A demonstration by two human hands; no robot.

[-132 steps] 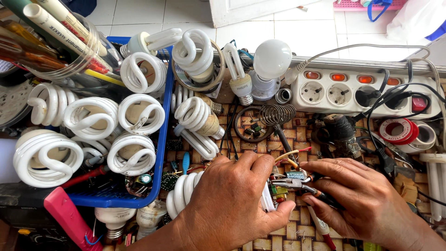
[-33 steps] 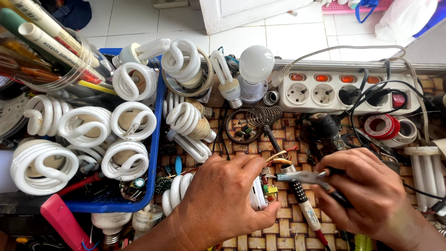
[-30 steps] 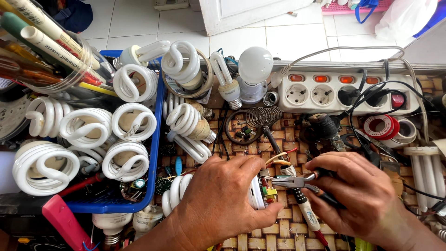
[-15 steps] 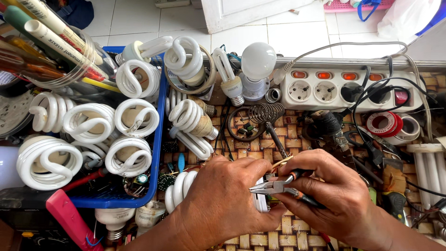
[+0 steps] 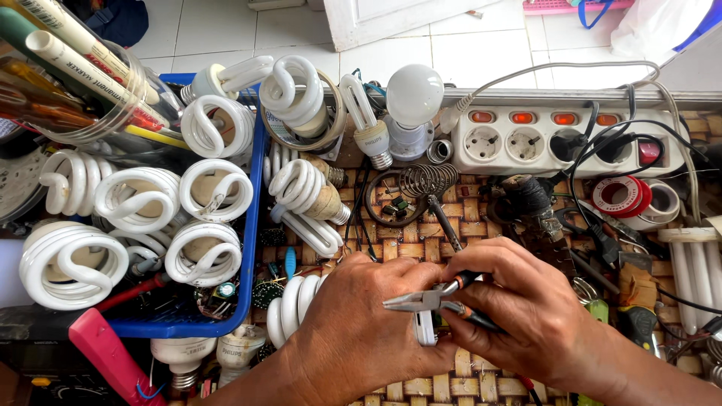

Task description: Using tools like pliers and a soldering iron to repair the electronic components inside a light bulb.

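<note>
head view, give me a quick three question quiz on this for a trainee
1. True or false: the right hand holds pliers.
2. What sits beside the left hand, on the blue bin side? A) spiral bulb B) mug C) phone
3. What colour are the lit switches on the power strip?

Key: 1 true; 2 A, the spiral bulb; 3 orange-red.

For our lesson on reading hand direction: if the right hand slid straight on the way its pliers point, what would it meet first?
The right hand aims the pliers leftward, so it would most likely meet the left hand first, with the spiral bulb just beyond; depth is uncertain.
</note>
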